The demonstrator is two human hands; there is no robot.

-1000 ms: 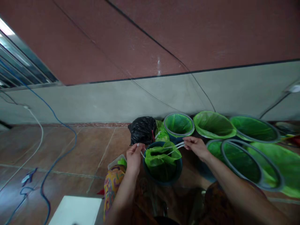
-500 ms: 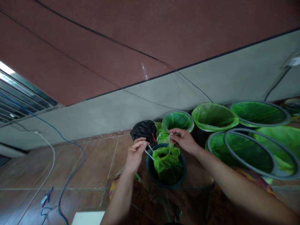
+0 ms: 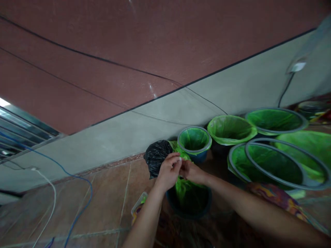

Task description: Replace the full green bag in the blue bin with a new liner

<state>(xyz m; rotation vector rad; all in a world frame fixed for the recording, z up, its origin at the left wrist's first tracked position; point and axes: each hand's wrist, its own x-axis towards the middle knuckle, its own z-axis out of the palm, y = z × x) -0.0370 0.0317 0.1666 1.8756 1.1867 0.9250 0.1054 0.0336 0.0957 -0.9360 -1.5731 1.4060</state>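
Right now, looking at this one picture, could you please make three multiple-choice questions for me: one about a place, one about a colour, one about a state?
1. Where do the left hand and right hand meet?
A. Over the dark bin with the green bag
B. Over the blue cable
C. Against the wall

2. What colour is the tied bag beside the hands?
A. White
B. Black
C. Red

3. How is the green bag in the bin under the hands?
A. Spread flat over the rim
B. Gathered together at its top
C. Lying on the floor

Answers:
1. A: both hands come together just above that bin.
2. B: the crumpled bag left of the hands is black.
3. B: the plastic is bunched up into the fingers, its rim not lined like the neighbouring bins.
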